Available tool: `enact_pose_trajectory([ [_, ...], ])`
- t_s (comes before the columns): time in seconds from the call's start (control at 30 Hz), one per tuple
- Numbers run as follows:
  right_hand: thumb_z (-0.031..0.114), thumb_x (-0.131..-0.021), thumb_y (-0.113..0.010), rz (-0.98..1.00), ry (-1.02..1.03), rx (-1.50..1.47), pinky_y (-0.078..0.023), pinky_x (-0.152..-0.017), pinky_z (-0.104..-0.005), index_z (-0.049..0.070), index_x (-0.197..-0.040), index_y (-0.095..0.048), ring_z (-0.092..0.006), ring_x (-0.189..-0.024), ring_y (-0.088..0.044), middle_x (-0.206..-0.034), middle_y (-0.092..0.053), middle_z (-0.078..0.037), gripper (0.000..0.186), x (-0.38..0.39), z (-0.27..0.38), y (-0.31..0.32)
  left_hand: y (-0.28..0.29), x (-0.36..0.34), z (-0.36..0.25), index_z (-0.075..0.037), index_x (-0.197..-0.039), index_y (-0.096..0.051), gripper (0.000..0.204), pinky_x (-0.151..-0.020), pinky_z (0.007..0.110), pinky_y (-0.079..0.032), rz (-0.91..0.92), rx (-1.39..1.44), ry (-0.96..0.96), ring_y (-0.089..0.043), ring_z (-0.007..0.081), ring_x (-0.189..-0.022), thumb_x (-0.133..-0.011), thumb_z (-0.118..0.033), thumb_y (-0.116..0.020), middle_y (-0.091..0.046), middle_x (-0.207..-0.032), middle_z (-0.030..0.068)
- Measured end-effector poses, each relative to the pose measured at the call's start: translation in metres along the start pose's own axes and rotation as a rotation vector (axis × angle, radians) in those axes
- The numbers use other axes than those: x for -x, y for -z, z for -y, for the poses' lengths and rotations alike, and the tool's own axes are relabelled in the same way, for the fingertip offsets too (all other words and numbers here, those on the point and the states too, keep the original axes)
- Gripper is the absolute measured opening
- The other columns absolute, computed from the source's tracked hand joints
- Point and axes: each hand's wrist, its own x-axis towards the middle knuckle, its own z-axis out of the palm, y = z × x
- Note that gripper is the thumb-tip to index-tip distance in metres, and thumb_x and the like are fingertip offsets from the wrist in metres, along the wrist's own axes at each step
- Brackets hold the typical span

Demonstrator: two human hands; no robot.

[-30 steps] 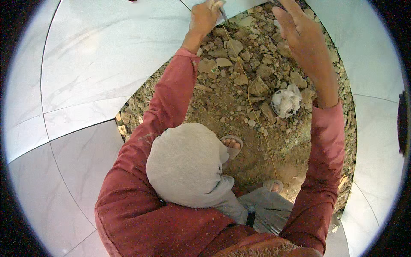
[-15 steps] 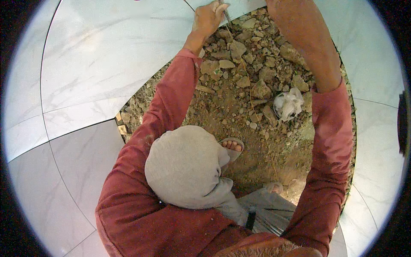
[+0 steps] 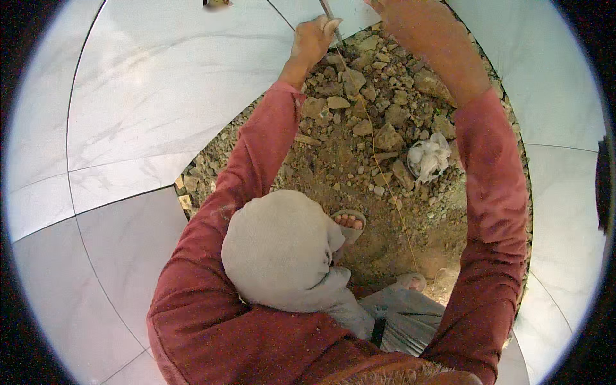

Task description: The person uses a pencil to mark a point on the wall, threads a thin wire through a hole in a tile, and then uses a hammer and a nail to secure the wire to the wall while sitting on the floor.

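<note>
My left hand point(image 3: 312, 42) is closed around a thin grey metal rod, perhaps a chisel point(image 3: 326, 9), at the corner of a pale tile edge. The rod's lower end points down at the rubble point(image 3: 385, 96); its top leaves the picture. To the right, my right hand point(image 3: 401, 16) reaches over the same edge with its fingers curled. The upper border cuts it off, so what it grips cannot be made out. A thin yellowish string point(image 3: 377, 160) runs from beside the rod down across the dirt toward my feet.
Pale marbled tiles point(image 3: 160, 83) lie left and right point(image 3: 558, 192) of the bare dirt patch point(image 3: 340, 167). A crumpled whitish plastic bag point(image 3: 430, 157) rests among the stones. My sandalled foot point(image 3: 350, 221) stands on the dirt. A small dark object point(image 3: 217, 4) shows at the top edge.
My right hand has moved left, closer to the left hand, and lower in the picture. More of the rod shows above my left hand. The view has shifted slightly.
</note>
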Motion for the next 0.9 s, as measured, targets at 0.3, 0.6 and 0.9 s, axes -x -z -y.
enact_pose_trajectory([
  [0.3,0.008,-0.101,-0.046,-0.286,0.082,0.01,-0.057,-0.065,-0.0437,0.004,-0.146,-0.048,-0.0338,-0.072,-0.07,-0.082,-0.07,-0.019,0.045,0.009,-0.012,-0.023,-0.002,0.004,-0.036,-0.004,-0.09,-0.069,0.042,-0.065,0.045,-0.052,0.133,0.041,0.143,-0.068,0.0373,-0.07,-0.104,-0.042,-0.056,-0.07,-0.076,0.0162],
  [0.6,0.009,-0.1,-0.049,0.002,-0.114,-0.077,-0.057,-0.063,-0.0442,0.006,-0.145,-0.049,-0.0343,-0.069,-0.069,-0.081,-0.07,-0.019,0.045,0.003,0.008,-0.01,-0.009,0.006,-0.015,-0.003,-0.088,-0.067,0.039,-0.061,0.048,-0.05,0.022,0.066,-0.051,-0.063,0.0443,-0.067,-0.103,-0.038,-0.06,-0.064,-0.07,0.021],
  [0.9,0.006,-0.098,-0.051,-0.075,-0.012,0.1,-0.056,-0.056,-0.0402,0.006,-0.146,-0.049,-0.0292,-0.064,-0.069,-0.074,-0.068,-0.014,0.048,0.012,0.0,-0.025,-0.017,0.005,-0.017,-0.005,-0.092,-0.07,0.035,-0.064,0.047,-0.052,0.068,-0.051,0.042,-0.066,0.0425,-0.072,-0.102,-0.037,-0.06,-0.069,-0.079,0.0199],
])
